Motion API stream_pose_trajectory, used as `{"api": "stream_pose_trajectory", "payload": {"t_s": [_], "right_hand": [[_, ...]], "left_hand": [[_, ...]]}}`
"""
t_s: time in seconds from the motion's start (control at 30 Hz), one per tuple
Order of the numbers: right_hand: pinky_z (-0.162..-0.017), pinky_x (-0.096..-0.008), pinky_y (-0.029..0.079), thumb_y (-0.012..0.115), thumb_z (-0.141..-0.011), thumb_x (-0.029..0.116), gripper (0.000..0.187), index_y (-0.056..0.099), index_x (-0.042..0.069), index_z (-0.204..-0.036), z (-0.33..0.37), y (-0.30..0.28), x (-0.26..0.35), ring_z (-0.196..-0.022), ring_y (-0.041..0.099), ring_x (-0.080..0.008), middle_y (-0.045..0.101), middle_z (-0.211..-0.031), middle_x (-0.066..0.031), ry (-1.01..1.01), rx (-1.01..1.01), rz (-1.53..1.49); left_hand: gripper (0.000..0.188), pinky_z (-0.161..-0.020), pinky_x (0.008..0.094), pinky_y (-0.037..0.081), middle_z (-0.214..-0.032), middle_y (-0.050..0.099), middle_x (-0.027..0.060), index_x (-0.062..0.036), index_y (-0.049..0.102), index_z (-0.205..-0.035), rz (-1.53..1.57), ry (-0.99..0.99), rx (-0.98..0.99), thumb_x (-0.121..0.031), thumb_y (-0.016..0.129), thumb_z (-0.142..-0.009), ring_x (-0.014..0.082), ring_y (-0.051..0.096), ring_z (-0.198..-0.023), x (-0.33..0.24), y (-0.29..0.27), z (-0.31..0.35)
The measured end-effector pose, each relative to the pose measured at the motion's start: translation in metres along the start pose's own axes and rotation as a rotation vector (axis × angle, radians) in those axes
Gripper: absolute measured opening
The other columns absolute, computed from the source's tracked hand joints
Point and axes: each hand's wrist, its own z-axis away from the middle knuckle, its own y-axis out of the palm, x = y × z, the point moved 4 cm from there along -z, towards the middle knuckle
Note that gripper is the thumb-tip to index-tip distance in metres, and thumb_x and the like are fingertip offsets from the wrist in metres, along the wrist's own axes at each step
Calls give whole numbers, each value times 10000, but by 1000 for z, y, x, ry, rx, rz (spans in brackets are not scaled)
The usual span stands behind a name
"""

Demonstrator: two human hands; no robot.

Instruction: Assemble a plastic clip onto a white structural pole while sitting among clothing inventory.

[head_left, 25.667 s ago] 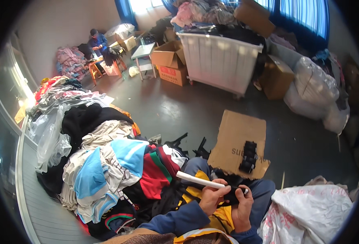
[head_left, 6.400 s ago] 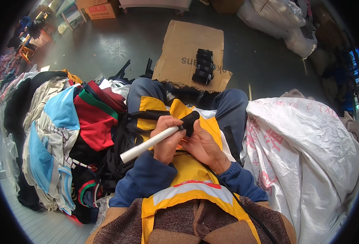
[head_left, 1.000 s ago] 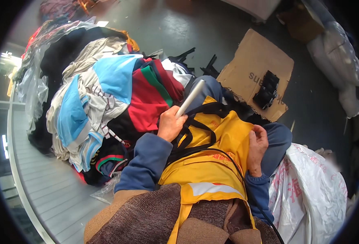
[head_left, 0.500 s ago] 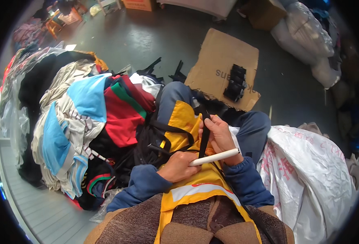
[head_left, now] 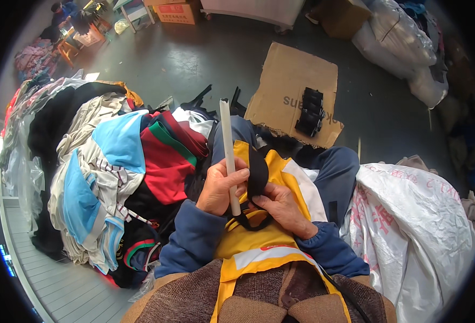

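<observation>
My left hand (head_left: 216,188) is closed around a slim white tube (head_left: 227,134), which stands nearly upright with a dark upper end. Close to the tube's lower end, my right hand (head_left: 287,209) pinches a black fabric strap (head_left: 257,175). The strap loops up between my two hands and curls below the tube over my lap. Beneath both hands lies the yellow apron (head_left: 248,239) that I wear. How the strap meets the tube is partly hidden by my fingers.
A heap of clothes (head_left: 164,164) rises at my left. Ahead, a cardboard sheet (head_left: 275,70) on the floor carries a row of black folded pieces (head_left: 310,112). A large white sack (head_left: 404,215) sits at my right. Farther off are cardboard boxes (head_left: 177,13) and plastic-wrapped bundles (head_left: 404,43).
The white tube has swung from lying slanted across my lap to nearly upright in my left hand. My right hand has come down, and the strap now loops between my hands.
</observation>
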Motion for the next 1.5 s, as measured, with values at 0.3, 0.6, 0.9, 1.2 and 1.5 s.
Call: {"api": "stream_pose_trajectory", "payload": {"t_s": [0.3,0.6,0.9,1.2,1.5], "right_hand": [[-709,-211,452,596,-865,233,303,537,8,-1059,-5,-6,1,-801,536,-59,581,-909,0,-8,-15,-115],[-713,-203,448,567,-878,136,194,560,23,-1035,-6,-15,6,-764,535,-47,597,-891,7,-110,-188,-362],[-704,-205,485,587,-859,97,142,607,-8,-952,-1,-18,-1,-767,580,-79,608,-867,-31,6,12,-33],[-724,-223,484,610,-850,128,226,541,14,-1033,-5,-10,-10,-812,582,-90,592,-929,-28,151,49,-456],[-767,-257,492,589,-857,89,180,529,36,-1018,-7,-17,-10,-862,577,-118,574,-931,-27,158,-76,-628]], "left_hand": [[199,-422,179,372,-616,516,-1,-37,524,-793,-373,76,-59,3,694,-699,59,460,-459,13,6,7],[229,-551,199,455,-778,573,14,-14,552,-885,-102,-49,-61,-18,700,-711,77,547,-651,33,9,4],[199,-471,197,423,-732,570,19,-48,560,-904,67,-101,-45,-79,694,-760,76,525,-557,31,-4,2],[181,-383,163,337,-602,527,-18,-28,591,-827,-241,-14,-184,-104,726,-733,40,435,-435,35,-3,3],[161,-387,187,384,-678,549,17,-51,528,-821,-38,-49,-156,-29,677,-763,65,478,-454,28,-9,3]]}}
